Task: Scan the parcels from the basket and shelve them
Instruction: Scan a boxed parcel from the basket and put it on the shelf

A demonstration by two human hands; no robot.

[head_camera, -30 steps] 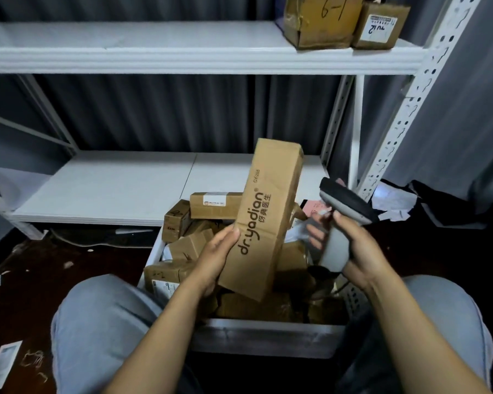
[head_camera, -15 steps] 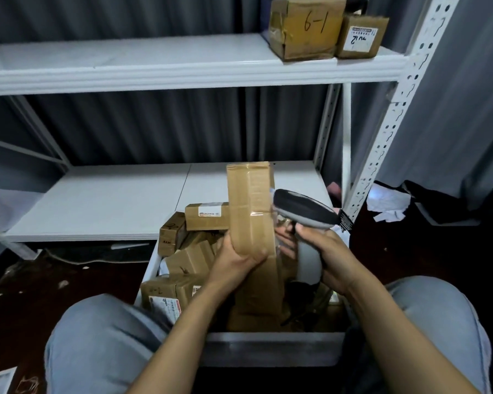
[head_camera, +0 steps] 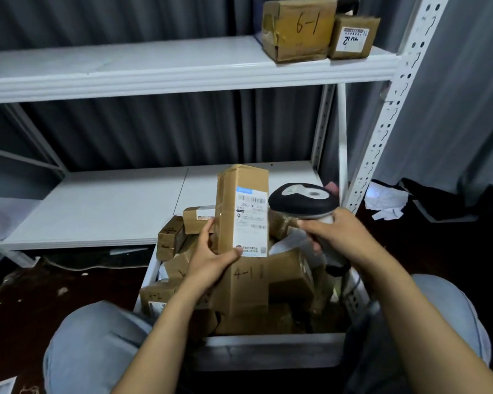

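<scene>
The tall carton (head_camera: 241,240) was gripped upright by the left hand (head_camera: 211,261), label facing up so the barcode scanner (head_camera: 302,201), clasped in the right hand (head_camera: 339,237), could read it.

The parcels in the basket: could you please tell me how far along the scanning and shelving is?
Done: the 6-1 box and a smaller box sit on the upper shelf. In hand: the left hand holds a parcel marked 4-1 upright, and the right hand grips the scanner beside its label. Left: many other parcels lie in the basket.
</scene>
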